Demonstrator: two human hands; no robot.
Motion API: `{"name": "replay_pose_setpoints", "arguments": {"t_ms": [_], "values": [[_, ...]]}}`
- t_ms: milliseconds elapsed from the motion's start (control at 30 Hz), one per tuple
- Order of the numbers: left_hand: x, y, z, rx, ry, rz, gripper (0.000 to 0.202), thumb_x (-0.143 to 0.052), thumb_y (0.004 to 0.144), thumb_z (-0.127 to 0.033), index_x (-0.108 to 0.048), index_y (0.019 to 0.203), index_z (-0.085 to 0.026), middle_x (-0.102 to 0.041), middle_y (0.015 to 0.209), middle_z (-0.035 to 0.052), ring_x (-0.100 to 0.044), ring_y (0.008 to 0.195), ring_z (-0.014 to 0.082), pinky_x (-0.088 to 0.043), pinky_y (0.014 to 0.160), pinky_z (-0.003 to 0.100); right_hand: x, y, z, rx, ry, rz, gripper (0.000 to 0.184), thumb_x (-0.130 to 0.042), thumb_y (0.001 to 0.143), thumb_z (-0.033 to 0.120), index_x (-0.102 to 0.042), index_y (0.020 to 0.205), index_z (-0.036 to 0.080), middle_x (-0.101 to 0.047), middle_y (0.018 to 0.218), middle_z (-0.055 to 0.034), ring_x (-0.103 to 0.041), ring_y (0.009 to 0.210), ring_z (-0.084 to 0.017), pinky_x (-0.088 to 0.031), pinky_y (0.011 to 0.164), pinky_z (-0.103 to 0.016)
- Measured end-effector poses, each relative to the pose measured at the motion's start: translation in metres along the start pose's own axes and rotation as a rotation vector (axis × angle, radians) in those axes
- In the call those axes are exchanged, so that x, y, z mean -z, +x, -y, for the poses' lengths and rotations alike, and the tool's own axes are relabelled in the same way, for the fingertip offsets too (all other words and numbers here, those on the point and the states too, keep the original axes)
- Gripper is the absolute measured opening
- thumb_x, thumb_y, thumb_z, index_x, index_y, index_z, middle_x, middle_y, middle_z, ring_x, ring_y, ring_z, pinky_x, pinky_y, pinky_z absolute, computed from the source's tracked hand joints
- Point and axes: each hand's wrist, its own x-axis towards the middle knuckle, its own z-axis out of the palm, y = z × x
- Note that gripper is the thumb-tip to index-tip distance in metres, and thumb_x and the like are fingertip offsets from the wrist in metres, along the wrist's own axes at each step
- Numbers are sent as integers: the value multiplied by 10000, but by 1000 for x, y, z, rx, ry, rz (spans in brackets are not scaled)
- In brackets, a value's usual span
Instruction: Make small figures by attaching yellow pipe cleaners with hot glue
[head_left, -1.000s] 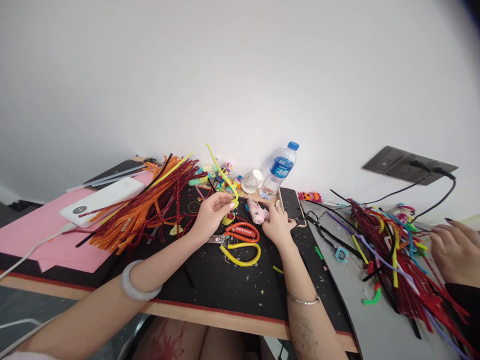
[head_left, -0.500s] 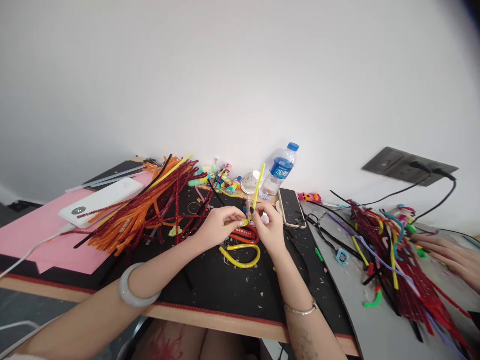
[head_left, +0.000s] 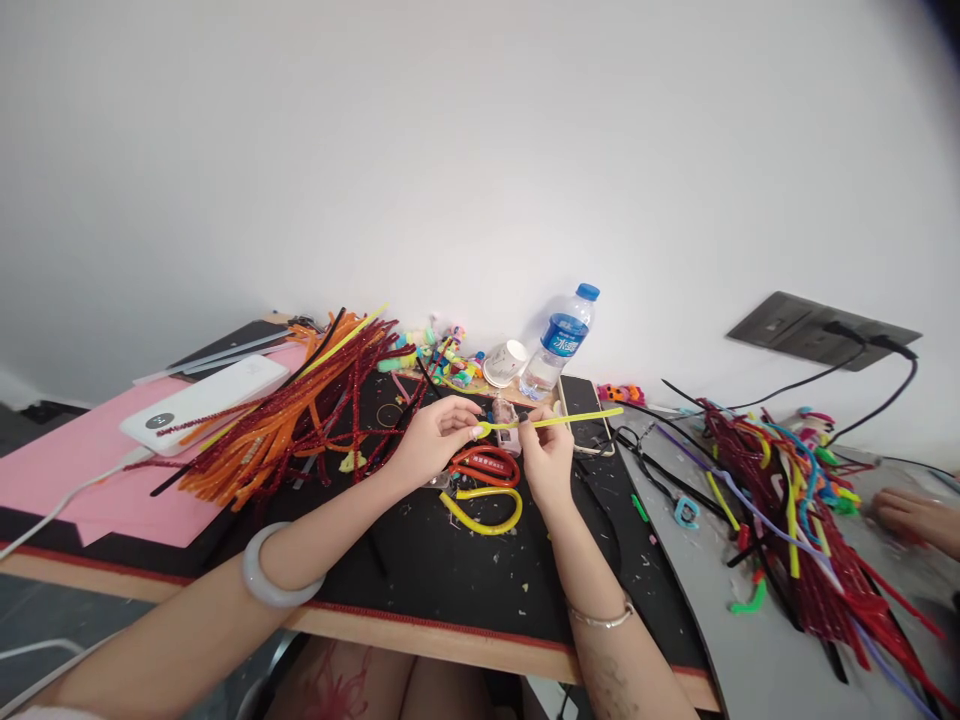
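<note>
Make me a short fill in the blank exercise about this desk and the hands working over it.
The left hand and right hand both hold a ____ pipe cleaner.
The bottle has a ____ cap.
The white device lies on ____ paper.
The thick, pale bangle is on the person's ____ arm.

Missing words: yellow; blue; pink; left.
</note>
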Motion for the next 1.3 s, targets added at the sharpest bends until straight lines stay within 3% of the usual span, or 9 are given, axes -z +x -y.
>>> {"name": "replay_pose_setpoints", "arguments": {"t_ms": [367, 833, 1033, 1300], "values": [[-1, -1, 0, -29, 75, -4, 185, -627, 706, -267, -622, 847, -147, -667, 820, 59, -631, 770, 163, -497, 778, 308, -1, -2, 3, 8, 54, -7, 204, -468, 847, 284, -474, 671, 180, -416, 567, 51, -409, 500, -82, -345, 478, -197], [2, 0, -5, 18, 3, -62, 207, -655, 678, -301, -627, 802, -138, -671, 801, 61, -631, 772, 175, -492, 756, 312, -1, -2, 2, 14, 8, -1, 240, -487, 826, 285, -450, 615, 176, -406, 539, 53, -366, 479, -80, -293, 469, -204], [4, 1, -7, 44, -61, -125, 228, -681, 653, -318, -643, 786, -136, -672, 771, 52, -624, 717, 164, -491, 719, 304, 0, -3, 3, 1, 19, 50, 249, -480, 810, 251, -408, 582, 182, -356, 516, 58, -314, 466, -77, -248, 446, -205], [4, 2, -5, 67, -142, -191, 269, -697, 640, -348, -651, 809, -145, -670, 758, 43, -603, 692, 147, -477, 667, 272, -3, -6, 2, -1, -29, 161, 222, -474, 792, 228, -440, 578, 177, -430, 538, 40, -381, 506, -91, -303, 503, -216]]}}
